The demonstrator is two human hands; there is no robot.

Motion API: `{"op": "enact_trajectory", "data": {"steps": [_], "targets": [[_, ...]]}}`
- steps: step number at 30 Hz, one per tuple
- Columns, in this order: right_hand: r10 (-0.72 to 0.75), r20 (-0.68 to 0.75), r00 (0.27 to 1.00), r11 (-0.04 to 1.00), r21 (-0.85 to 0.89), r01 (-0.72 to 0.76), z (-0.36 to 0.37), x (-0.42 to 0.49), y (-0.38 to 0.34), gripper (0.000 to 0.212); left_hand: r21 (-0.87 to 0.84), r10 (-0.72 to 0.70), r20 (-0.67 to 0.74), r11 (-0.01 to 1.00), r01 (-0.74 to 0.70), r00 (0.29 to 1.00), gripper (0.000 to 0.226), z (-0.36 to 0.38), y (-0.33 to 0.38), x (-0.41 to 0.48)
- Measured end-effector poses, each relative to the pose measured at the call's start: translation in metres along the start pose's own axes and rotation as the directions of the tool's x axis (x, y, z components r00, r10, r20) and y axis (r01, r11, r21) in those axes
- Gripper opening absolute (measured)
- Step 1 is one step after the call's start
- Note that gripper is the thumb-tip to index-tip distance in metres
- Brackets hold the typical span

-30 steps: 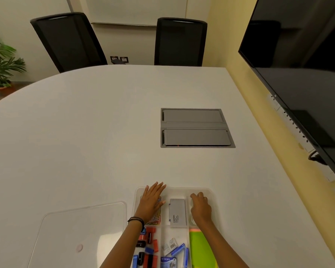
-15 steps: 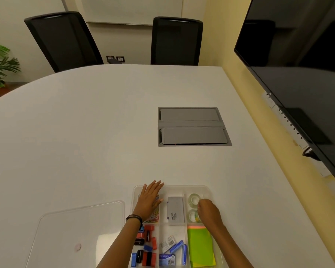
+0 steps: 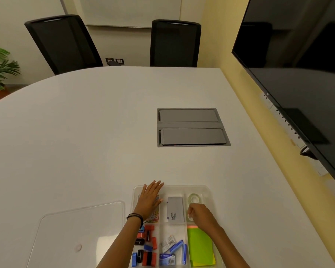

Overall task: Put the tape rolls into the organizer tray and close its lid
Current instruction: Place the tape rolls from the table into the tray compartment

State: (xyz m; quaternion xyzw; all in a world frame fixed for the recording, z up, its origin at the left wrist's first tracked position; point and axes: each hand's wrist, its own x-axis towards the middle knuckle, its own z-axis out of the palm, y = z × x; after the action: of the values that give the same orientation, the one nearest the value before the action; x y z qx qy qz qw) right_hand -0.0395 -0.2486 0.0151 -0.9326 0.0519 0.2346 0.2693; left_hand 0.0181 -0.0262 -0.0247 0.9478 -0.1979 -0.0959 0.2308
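- One clear tape roll (image 3: 194,198) lies flat in the far right compartment of the organizer tray (image 3: 207,190), on the near part of the white surface (image 3: 85,142).
- A second roll appears to sit just nearer in the same compartment, but the right hand (image 3: 201,215) covers most of it, so this cannot be confirmed.
- The right hand hangs over that compartment with its fingers (image 3: 190,211) curled loosely downward; whether they grip anything cannot be told.
- The left hand (image 3: 150,200) rests flat and spread open on the tray's far left compartment, holding nothing.
- The clear lid (image 3: 75,235) lies flat on the surface just left of the tray, so the tray is uncovered.
- Judged from this, the loading looks done or nearly done, and closing the lid is what remains.
- A grey box (image 3: 175,209) in the middle compartment reads "camlin"; the smaller print below is illegible.
- A blue packet (image 3: 166,257) at the near edge carries writing too blurred to read.
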Motion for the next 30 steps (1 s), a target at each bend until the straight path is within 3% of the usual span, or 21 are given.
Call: {"op": "enact_trajectory", "data": {"steps": [5,9,16,23,30], "targets": [[0.038,-0.093,0.995,0.998,-0.055,-0.043,-0.004,0.000,0.012,0.024,-0.002,0.015,-0.006,1.000,-0.015,1.000,0.056,-0.002,0.001,0.001],[0.078,-0.072,0.994,0.989,-0.121,-0.087,-0.004,0.002,0.016,0.048,-0.006,0.015,-0.011,1.000,-0.015,1.000,0.057,-0.001,-0.001,0.000],[0.118,-0.080,0.990,0.984,-0.125,-0.127,0.005,0.006,0.010,0.055,0.033,0.004,0.006,0.999,-0.004,1.000,0.057,-0.001,0.000,0.001],[0.129,-0.139,0.982,0.983,-0.116,-0.145,0.011,0.004,0.001,0.043,0.032,0.005,0.005,0.999,-0.005,1.000,0.057,-0.001,0.000,0.001],[0.117,-0.169,0.979,0.987,-0.088,-0.133,0.005,0.004,0.002,0.048,0.016,0.006,0.004,1.000,-0.006,1.000,0.057,-0.001,0.001,-0.001]]}}
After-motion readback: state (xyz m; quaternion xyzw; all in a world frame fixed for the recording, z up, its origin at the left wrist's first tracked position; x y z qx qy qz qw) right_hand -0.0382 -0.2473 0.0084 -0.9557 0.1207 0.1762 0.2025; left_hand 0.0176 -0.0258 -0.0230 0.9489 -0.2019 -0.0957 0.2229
